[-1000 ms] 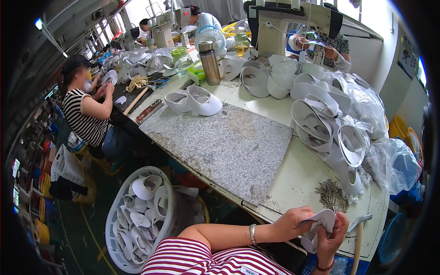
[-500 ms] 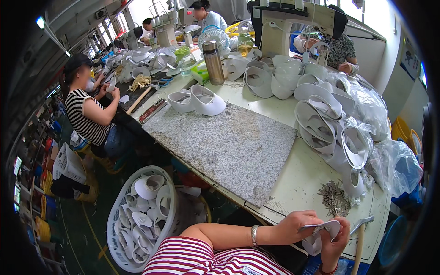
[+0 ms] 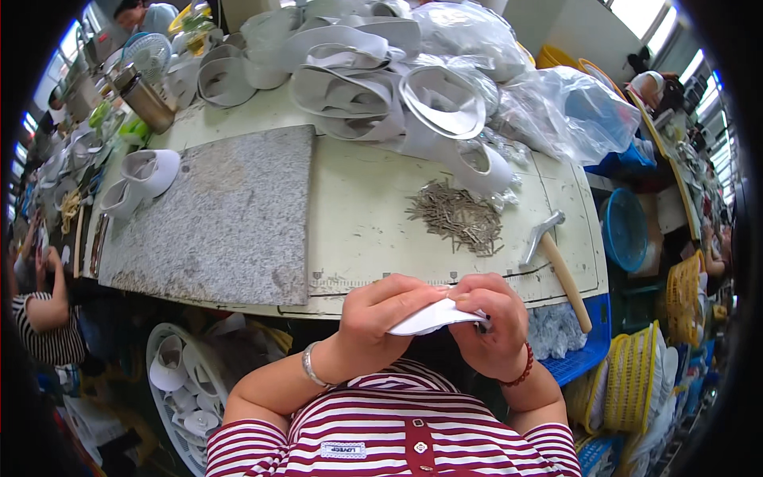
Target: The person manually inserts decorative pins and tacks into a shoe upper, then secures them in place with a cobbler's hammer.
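In front of my chest, at the table's near edge, I hold a white shoe upper [image 3: 423, 319] in both hands. My left hand [image 3: 375, 312] is closed on its left part, with the fingers over the top. At the other end my right hand [image 3: 494, 318] grips it, thumb and fingers bent around it. The fingertips of both hands nearly meet on its upper edge. My fingers hide part of the piece. Beyond them on the table lies a pile of small metal pins [image 3: 459, 215]. A hammer [image 3: 556, 262] with a wooden handle rests to the right.
A grey stone slab [image 3: 230, 215] covers the table's left part, with two white uppers [image 3: 152, 171] on it. More uppers [image 3: 346, 87] and clear plastic bags [image 3: 556, 111] are heaped at the back. A white basket [image 3: 155, 397] of uppers stands lower left; a blue crate [image 3: 592, 350] sits lower right.
The view has swung right, so table things appear farther left. My hands now show at the middle of the view. The upper has been turned, and both hands have drawn together along its edge.
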The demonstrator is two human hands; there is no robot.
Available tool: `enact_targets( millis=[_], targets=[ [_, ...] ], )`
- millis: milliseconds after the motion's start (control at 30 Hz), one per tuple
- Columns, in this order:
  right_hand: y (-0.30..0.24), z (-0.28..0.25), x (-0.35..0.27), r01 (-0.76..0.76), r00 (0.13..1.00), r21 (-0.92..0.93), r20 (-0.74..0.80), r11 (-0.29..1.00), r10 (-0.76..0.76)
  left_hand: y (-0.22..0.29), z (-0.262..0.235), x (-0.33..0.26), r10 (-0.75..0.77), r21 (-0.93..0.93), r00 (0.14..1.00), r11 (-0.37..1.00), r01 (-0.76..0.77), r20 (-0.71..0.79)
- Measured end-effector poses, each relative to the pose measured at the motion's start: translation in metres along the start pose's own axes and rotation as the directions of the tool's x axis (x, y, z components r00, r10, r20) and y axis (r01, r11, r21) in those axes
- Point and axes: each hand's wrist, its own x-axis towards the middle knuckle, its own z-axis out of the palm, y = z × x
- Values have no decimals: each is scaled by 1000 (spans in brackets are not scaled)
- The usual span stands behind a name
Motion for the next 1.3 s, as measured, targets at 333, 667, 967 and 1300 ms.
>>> enact_targets(
  millis=[333, 667, 967, 1300],
  targets=[
    [-1, -9, 0, -131, 988, 150, 104, 980, 116, -5, -1, -2, 50, 60, 998, 997, -52, 30],
    [2, 2, -7, 62, 998, 1, -5, 998, -62, -8, -5, -8, 276, 214, 958, 934, -285, 72],
    [0, 10, -18, 158, 984, -113, -65, 981, -165, -7, 0, -15, 353, 233, 935, 907, -351, 35],
    [-1, 13, -15, 75, 993, -56, -87, 996, -79, -13, -2, -15, 294, 173, 955, 939, -296, 38]
  ],
)
